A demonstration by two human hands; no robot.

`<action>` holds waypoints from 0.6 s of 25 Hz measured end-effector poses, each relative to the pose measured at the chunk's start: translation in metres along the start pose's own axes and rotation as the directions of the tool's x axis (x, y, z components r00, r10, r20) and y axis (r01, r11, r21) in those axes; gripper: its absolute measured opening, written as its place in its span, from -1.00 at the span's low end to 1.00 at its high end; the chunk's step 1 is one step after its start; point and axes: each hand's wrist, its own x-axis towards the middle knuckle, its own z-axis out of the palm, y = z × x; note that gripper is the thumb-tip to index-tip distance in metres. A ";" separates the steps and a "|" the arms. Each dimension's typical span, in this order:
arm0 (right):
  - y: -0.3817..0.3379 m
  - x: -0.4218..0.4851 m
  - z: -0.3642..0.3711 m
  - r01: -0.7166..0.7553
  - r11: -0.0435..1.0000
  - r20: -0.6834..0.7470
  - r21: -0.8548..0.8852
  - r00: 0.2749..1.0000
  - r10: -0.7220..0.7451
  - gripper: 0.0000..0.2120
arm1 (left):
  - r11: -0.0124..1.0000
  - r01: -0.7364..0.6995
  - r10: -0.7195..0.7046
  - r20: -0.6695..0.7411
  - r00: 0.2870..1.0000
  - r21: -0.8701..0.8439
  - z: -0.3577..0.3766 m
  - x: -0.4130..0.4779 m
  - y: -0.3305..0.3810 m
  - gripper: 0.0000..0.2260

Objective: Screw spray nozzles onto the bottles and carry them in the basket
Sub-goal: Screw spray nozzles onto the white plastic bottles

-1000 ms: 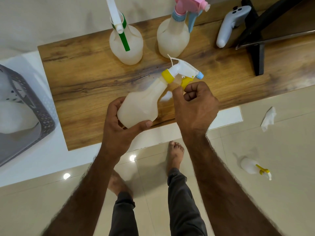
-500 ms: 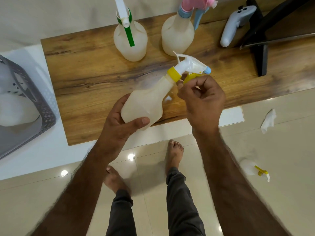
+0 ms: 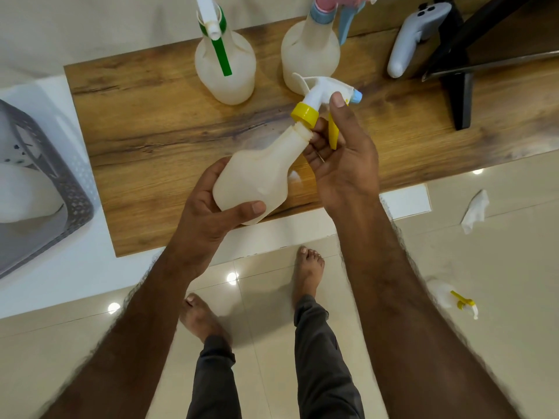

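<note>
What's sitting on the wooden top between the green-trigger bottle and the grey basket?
Nothing: in the head view, only bare wooden top and a white ledge separate the green-trigger bottle from the grey basket.

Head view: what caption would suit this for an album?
Left hand steadies a bottle while the right hand fits its yellow-collared nozzle onto the threaded neck.

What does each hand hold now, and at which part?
The left hand holds the bottle around its lower body. The right hand holds the spray nozzle at its trigger and head, beside the yellow collar.
</note>
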 end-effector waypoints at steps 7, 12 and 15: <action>-0.002 0.007 -0.013 -0.094 0.993 0.246 -0.065 0.963 0.107 -0.92 | 1.000 0.021 -0.021 -0.011 1.000 -0.006 0.000 -0.001 -0.003 -0.30; -0.006 0.006 -0.020 -0.009 0.997 0.351 -0.079 0.936 0.037 -0.83 | 0.991 0.070 -0.070 -0.002 0.998 -0.118 0.003 -0.004 -0.004 -0.32; -0.008 0.003 -0.019 0.013 0.998 0.384 -0.062 0.923 0.011 -0.82 | 0.966 0.158 -0.151 0.046 0.987 -0.203 0.007 -0.008 -0.007 -0.28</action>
